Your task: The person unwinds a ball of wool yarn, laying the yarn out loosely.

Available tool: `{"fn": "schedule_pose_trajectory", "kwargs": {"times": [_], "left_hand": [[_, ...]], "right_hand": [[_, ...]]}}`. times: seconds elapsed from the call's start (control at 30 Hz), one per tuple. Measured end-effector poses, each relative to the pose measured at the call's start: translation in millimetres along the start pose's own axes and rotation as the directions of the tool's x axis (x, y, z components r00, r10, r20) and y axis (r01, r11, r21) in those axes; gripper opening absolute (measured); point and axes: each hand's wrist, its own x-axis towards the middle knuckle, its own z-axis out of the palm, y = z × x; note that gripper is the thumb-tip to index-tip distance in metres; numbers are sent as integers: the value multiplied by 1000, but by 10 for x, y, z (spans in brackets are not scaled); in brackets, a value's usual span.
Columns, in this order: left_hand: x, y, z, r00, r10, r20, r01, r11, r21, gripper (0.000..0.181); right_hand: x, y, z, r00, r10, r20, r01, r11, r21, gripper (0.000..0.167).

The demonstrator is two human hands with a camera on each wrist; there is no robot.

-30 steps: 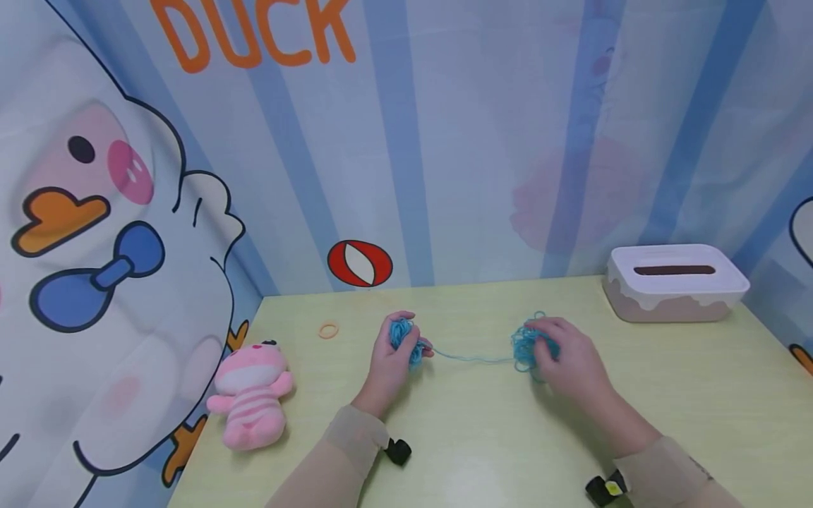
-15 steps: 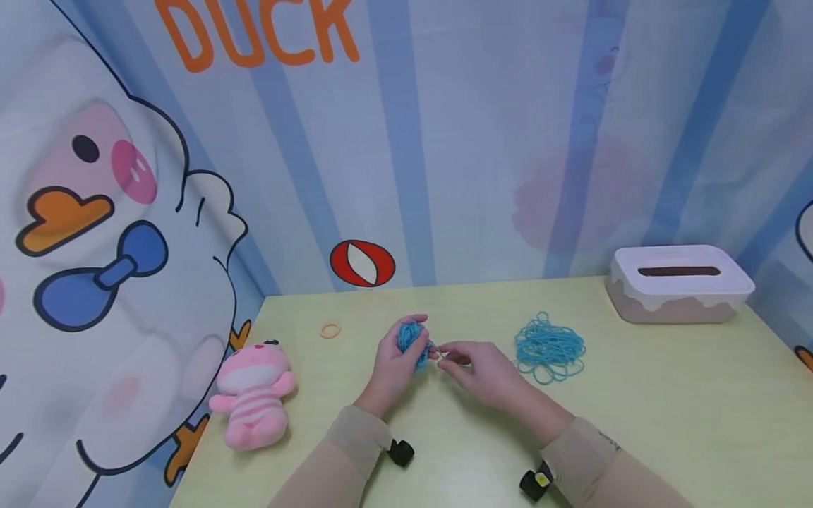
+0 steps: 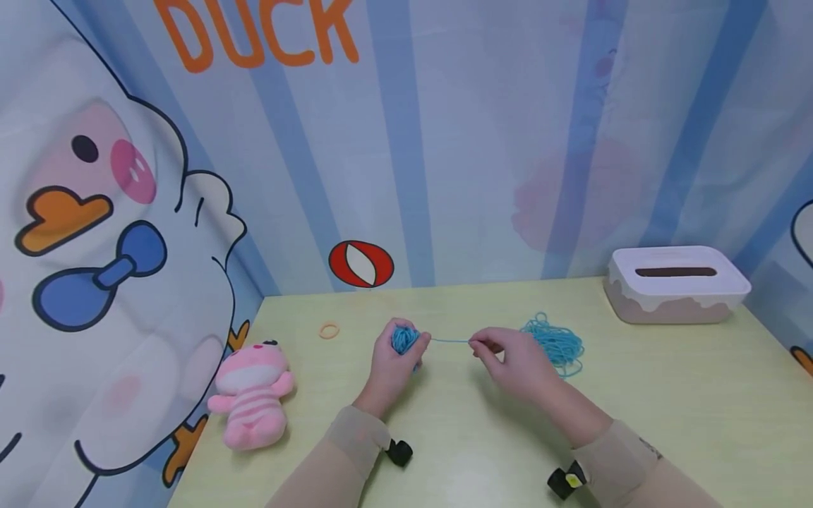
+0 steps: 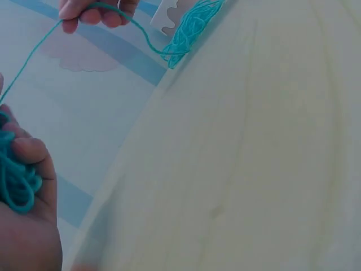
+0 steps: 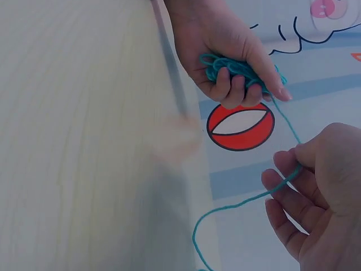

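Yarn [image 3: 451, 341] pinched by the right hand [image 3: 521, 361] might knot if tugged hard, since the pile [image 3: 560, 346] lies in loose loops, while the left hand [image 3: 387, 370] grips a bundle [image 3: 404, 340].

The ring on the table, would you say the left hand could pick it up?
Probably not easily: the left hand grips a yarn bundle, though nothing stands between it and the ring.

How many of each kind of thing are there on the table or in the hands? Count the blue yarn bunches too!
Blue yarn bunches: 2, one in the left hand and one on the table
Pink stuffed toy: 1
Orange ring: 1
Box with a slot: 1
Total: 5
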Motion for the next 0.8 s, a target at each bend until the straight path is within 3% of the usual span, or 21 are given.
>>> {"fn": "schedule_pose_trajectory", "kwargs": {"times": [0.23,0.47,0.63,0.8], "left_hand": [[-6,29,1,999,18,42,-15,998,-58,31],[0,13,-1,999,-9,49,15,993,-116,28],[-1,-9,-15,1000,-1,11,2,996,-88,18],[-6,-5,-20,999,-21,-30,19,999,-44,20]], "right_hand": [[-107,188,-219,997,-7,-78,6,1000,-18,15],[-177,398,-465,985,7,-170,-19,997,-75,13],[-240,519,-660,982,63,-177,-86,989,-120,19],[-291,599,-799,976,112,-187,-140,979,-145,23]]}}
